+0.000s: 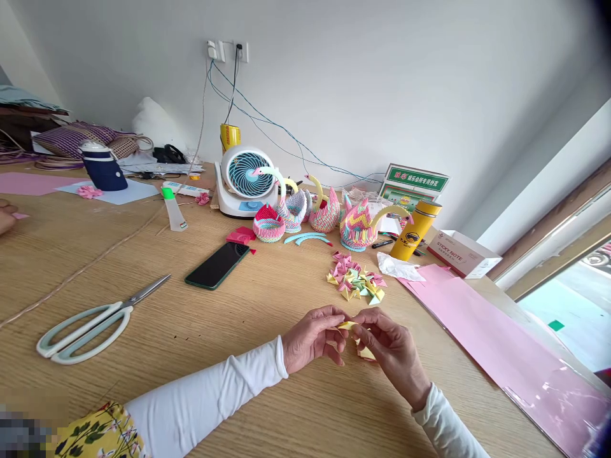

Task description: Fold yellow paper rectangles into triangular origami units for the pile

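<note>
Between my fingertips is a small yellow folded paper piece [347, 325]. My left hand [312, 338] pinches its left side, thumb and index together and the lower fingers loosely curled. The right end is pinched by my right hand [394, 346]. Beneath my right hand, partly covered, lie more yellow paper pieces [365, 351] on the wooden table [229, 381]. Just beyond my hands spreads a loose pile of pink, yellow and green folded paper triangles [356, 278]. Farther back stand several folded-paper swans [359, 229] and a small paper basket [268, 224].
Scissors [95, 327] and a dark phone [218, 264] lie on the left. A white fan [245, 181] stands at the back. To the right are a yellow bottle [415, 230], a sticky note box [463, 253] and pink sheets [501, 343]. Another person's hand [6, 216] shows at far left.
</note>
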Motion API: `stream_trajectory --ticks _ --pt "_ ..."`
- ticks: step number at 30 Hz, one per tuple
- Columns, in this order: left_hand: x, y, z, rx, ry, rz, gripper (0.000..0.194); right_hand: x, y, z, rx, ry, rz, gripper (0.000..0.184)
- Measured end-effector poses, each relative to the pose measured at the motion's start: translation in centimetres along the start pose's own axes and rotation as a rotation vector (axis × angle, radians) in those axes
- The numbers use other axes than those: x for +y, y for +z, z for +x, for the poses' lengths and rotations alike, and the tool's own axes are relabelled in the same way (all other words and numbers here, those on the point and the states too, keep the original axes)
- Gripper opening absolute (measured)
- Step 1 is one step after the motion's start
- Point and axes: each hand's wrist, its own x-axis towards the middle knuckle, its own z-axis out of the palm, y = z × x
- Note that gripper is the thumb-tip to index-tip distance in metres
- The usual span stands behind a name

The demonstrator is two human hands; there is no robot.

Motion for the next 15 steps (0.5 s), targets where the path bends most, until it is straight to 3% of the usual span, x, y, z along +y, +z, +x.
stream_trajectory --ticks 4,7,15 --pt "-0.07 0.22 -0.24 0.069 0.182 0.372 0.039 0.28 -0.47 0.05 0.021 -0.024 -0.08 0.015" --pt "-0.32 0.24 -0.3 0.149 0.245 0.558 0.041 0.36 -0.56 0.03 0.026 -0.032 -0.112 0.017" --pt "-0.58 0.38 -0.06 0.197 0.305 0.528 0.031 0.5 -0.05 -0.25 0.068 0.148 0.037 0.03"
